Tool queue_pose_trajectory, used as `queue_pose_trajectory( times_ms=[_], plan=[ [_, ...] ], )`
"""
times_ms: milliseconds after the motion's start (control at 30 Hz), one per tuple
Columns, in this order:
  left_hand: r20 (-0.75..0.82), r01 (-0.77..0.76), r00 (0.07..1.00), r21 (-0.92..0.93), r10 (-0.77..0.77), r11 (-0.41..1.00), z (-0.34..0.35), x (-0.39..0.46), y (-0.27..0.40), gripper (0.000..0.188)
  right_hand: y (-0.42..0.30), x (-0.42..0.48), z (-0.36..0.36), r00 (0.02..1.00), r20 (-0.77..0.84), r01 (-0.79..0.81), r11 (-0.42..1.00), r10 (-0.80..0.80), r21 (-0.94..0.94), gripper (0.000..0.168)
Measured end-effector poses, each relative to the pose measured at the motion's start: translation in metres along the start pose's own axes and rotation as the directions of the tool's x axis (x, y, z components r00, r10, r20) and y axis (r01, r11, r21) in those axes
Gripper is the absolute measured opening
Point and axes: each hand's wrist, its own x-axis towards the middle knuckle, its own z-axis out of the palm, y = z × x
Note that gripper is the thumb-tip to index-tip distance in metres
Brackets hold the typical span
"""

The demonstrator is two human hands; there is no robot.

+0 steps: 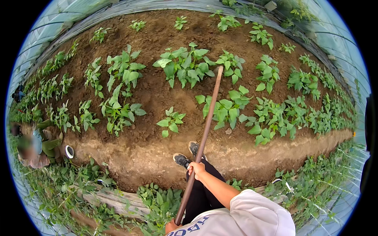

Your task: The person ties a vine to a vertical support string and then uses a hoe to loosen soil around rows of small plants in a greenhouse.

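A long brown wooden tool handle (210, 113) slants from below my waist up to the planted bed. My right hand (196, 170) grips it in front of my legs. Lower down, near the butt end, my left hand (172, 226) is wrapped around it, partly cut off by my shirt and the picture's edge. The far end of the handle reaches the soil between a large leafy plant (186, 65) and a smaller plant (231, 64). Any tool head there is hidden. The shaft passes over another leafy plant (227, 107).
My shoes (181, 159) stand on a bare dirt path (133, 150). Rows of young plants fill the brown soil bed (159, 32). Leafy vines (159, 200) grow behind me. To the left a person (44, 144) is low beside a white-rimmed container (69, 152). Plastic greenhouse walls (333, 26) curve around.
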Motion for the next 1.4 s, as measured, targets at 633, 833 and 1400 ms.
queue_pose_trajectory(
  times_ms=[633,833,1400],
  plan=[
    [-0.037,-0.262,0.963,-0.363,0.267,0.894,0.052,0.092,0.126,0.032,-0.129,0.103,0.005,0.951,-0.154,0.218,0.936,-0.267,-0.277,0.01],
    [0.005,-0.117,0.993,-0.109,0.119,0.987,-0.004,0.0,0.062,0.037,-0.06,0.015,0.012,0.995,-0.06,0.069,0.988,-0.077,-0.135,0.011],
    [-0.118,-0.274,0.958,-0.129,0.26,0.953,-0.003,-0.039,0.078,0.039,-0.092,-0.022,0.002,0.991,-0.067,0.111,0.993,-0.114,-0.046,0.012]
  ],
)
